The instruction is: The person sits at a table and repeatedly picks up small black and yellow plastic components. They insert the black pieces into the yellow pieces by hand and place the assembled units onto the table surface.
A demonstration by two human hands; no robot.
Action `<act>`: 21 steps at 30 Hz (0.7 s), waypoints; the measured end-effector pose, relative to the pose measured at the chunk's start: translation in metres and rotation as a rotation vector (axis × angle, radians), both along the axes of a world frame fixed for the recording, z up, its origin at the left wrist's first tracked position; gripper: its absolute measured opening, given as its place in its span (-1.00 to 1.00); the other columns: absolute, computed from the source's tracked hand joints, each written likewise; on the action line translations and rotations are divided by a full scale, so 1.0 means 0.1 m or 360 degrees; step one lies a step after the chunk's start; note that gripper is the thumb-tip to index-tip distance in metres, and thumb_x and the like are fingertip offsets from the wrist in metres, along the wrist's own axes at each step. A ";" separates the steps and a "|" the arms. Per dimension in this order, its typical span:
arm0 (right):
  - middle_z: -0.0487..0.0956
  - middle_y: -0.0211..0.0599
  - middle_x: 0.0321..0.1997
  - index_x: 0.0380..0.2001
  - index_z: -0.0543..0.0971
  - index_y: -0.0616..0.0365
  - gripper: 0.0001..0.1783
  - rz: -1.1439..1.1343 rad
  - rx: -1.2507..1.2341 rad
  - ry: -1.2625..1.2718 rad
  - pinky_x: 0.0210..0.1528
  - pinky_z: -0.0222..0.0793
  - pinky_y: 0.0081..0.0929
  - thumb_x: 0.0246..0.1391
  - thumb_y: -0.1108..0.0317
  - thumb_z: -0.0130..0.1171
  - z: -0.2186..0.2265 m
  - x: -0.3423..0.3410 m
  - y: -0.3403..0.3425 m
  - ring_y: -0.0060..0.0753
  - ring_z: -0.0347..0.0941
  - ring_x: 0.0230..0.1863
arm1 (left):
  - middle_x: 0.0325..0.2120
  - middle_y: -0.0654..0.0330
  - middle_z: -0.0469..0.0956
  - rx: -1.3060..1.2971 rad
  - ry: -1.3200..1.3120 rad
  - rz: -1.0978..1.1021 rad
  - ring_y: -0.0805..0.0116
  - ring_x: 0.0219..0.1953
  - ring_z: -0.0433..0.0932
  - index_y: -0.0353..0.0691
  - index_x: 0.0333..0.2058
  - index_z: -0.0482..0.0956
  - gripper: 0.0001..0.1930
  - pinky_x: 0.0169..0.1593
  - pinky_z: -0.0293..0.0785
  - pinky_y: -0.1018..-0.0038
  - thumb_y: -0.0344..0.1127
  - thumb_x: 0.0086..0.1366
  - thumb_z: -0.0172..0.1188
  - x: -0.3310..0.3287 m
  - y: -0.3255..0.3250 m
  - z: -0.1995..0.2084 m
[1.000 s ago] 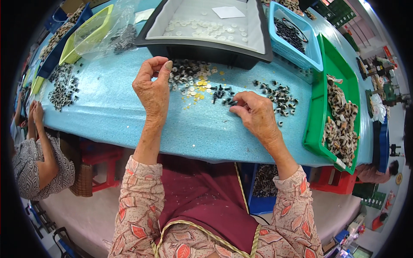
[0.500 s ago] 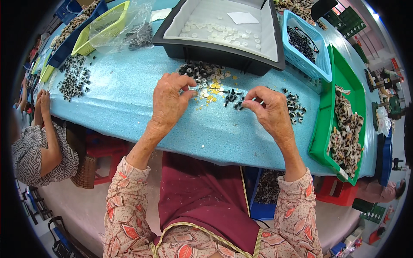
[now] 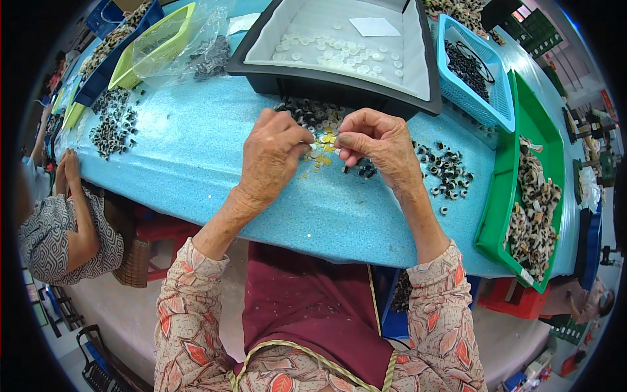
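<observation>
My left hand point(image 3: 269, 160) is closed in a pinch just left of a scatter of small yellow discs point(image 3: 320, 159). Opposite it, my right hand point(image 3: 386, 149) also pinches, its fingertips close to the left ones. What either pinch holds is too small or hidden to make out. Behind the fingers lies a heap of black and white round pieces point(image 3: 305, 112). A few black stemmed pieces point(image 3: 367, 171) lie partly covered below my right hand. To its right spreads a group of black pieces with pale rings point(image 3: 450, 171).
A black tray point(image 3: 330, 78) with a white lining holds pale plastic washers. On the right stand a blue basket point(image 3: 499, 108) of black pieces and a green bin point(image 3: 491, 225) of spotted plush. A yellow-green basket point(image 3: 171, 46) and another person's hands point(image 3: 68, 171) are on the left.
My right hand has moved left from the black stemmed pieces to the yellow discs. My left hand has shifted slightly right, so the fingertips are nearer each other.
</observation>
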State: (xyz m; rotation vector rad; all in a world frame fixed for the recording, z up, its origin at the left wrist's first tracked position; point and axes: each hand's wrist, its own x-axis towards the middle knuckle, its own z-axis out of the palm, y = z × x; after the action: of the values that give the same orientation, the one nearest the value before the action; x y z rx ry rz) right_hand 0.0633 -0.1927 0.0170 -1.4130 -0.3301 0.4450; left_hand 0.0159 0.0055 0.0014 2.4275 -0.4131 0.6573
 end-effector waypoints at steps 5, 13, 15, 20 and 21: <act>0.60 -0.25 -0.43 -0.32 0.59 0.31 -0.84 -0.0043 0.0075 0.0015 -0.39 0.56 -0.66 -0.05 0.57 0.26 -0.12 0.07 -0.09 -0.54 0.57 -0.42 | -0.52 0.29 0.46 0.0164 0.0090 -0.0053 0.28 -0.35 0.39 -0.16 -0.47 0.65 -0.84 -0.24 0.37 0.38 -0.47 -0.14 0.34 0.04 -0.04 0.01; 0.60 -0.26 -0.42 -0.25 0.60 0.29 -0.81 -0.0101 0.0035 -0.0100 -0.40 0.53 -0.68 0.00 0.56 0.22 -0.08 0.05 -0.12 -0.58 0.54 -0.44 | -0.52 0.25 0.46 0.0166 0.0070 -0.0037 0.26 -0.36 0.39 -0.26 -0.48 0.59 -0.89 -0.24 0.35 0.35 -0.47 -0.06 0.30 0.06 -0.06 -0.07; 0.60 -0.28 -0.44 -0.24 0.61 0.26 -0.82 -0.0169 -0.0009 -0.0123 -0.44 0.50 -0.69 0.03 0.53 0.21 -0.02 0.01 -0.08 -0.62 0.52 -0.48 | -0.53 0.23 0.45 0.0130 0.0085 0.0006 0.26 -0.37 0.38 -0.27 -0.48 0.58 -0.93 -0.25 0.34 0.36 -0.48 -0.01 0.27 0.09 -0.05 -0.09; 0.61 -0.35 -0.48 -0.30 0.64 0.23 -0.87 -0.0211 -0.0250 -0.0308 -0.50 0.45 -0.70 0.05 0.49 0.19 -0.08 -0.01 -0.07 -0.68 0.48 -0.56 | -0.54 0.22 0.43 -0.0391 0.0389 0.0008 0.30 -0.39 0.36 -0.27 -0.48 0.56 -0.96 -0.26 0.31 0.39 -0.45 0.06 0.22 0.03 -0.10 0.06; 0.61 -0.37 -0.49 -0.33 0.64 0.24 -0.89 -0.0209 -0.0308 -0.0377 -0.51 0.44 -0.70 0.04 0.49 0.20 -0.07 -0.04 -0.04 -0.68 0.47 -0.57 | -0.54 0.23 0.44 -0.0479 0.0454 -0.0001 0.29 -0.38 0.37 -0.26 -0.48 0.56 -0.95 -0.26 0.31 0.38 -0.43 0.07 0.22 0.03 -0.11 0.08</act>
State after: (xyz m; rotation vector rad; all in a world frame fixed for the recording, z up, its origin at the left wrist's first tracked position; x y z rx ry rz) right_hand 0.0594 -0.1967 0.0102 -1.6703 -0.3905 0.2058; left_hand 0.0187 -0.0052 0.0091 2.1885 -0.1826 0.3356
